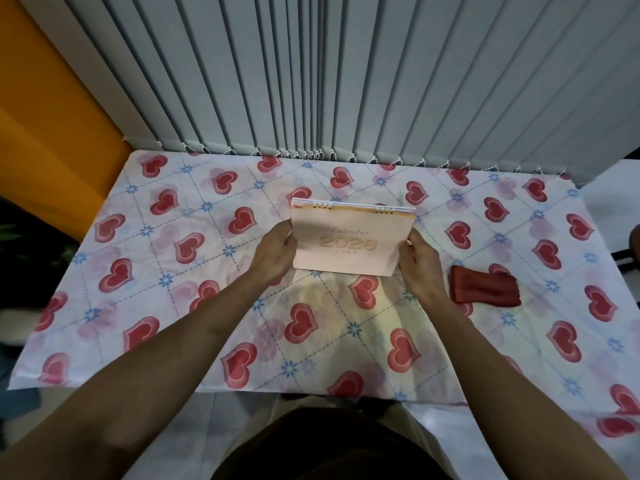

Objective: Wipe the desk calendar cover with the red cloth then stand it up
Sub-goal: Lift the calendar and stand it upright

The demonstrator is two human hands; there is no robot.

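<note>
A: So, far left first, what's there?

B: Orange panel [45,116] at the left edge, then grey vertical blinds [346,74] running across the back. Bench [145,271] below them, w/ a white cloth printed w/ red hearts and blue flowers.

A: Left hand?

B: Left hand [273,252] is at the left edge of the desk calendar [351,242], approx. mid-bench. Grip is closed on that edge, thumb on the front side, fingers hidden behind the cover.

A: And the calendar itself?

B: Pink cover facing the camera, reads "Calendar 2026". Gold spiral rings along the top edge, white pages showing just under them. It's held between both hands, cover tilted back a bit. Bottom edge looks near the bench, but can't tell if it's touching or just above.

A: Right hand?

B: Right hand [417,263] mirrors the left, grip pinching the calendar's right edge low down, thumb on front, rest of the fingers out of sight behind.

A: Cloth?

B: Red cloth [485,287] lies folded flat on the bench, just right of the right hand, not touching it or the calendar. Neither hand has it.

A: Anything nearer?

B: Both bare forearms reaching in from the bottom corners, person's dark top at bottom centre.
</note>
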